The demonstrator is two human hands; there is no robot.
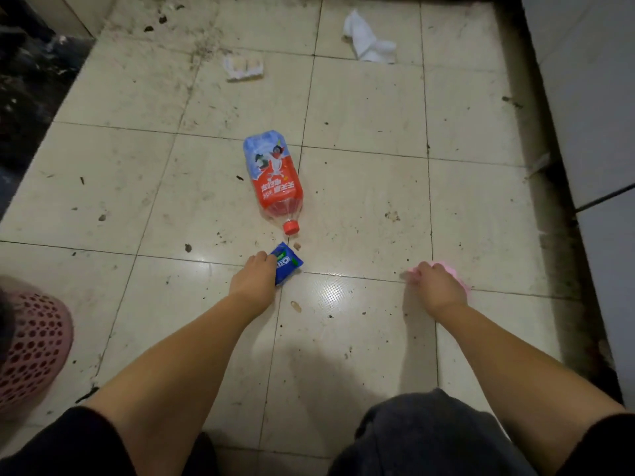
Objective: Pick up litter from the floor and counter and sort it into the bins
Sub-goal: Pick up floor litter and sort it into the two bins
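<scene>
My left hand reaches down to the tiled floor, its fingers closed on a small blue Oreo wrapper. My right hand grips a crumpled pink piece of litter, mostly hidden under the hand. Just beyond the wrapper lies an empty plastic bottle on its side, with a red and blue label and its red cap pointing toward me. Farther off are a small white tray-like package and a crumpled white tissue.
A pink perforated slipper sits at the left edge. A black bag or dark heap fills the upper left. White cabinet fronts run along the right side. The tiles are dirty with small crumbs and specks.
</scene>
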